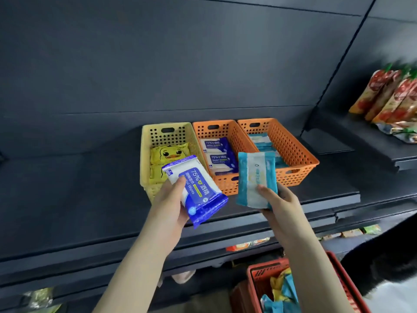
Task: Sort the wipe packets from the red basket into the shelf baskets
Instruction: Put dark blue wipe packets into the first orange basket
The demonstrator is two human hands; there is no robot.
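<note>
Left hand (172, 199) fingers pinch blue alcohol wipe packet (195, 190); right hand (278, 199) fingers clamp teal wipe packet (256, 179), both held before the shelf baskets (291, 145). Probably light, soft, slick film: grip mid-body.

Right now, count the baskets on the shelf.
3, side by side: yellow basket on the left, middle orange basket, right orange basket. None looks hidden.
</note>
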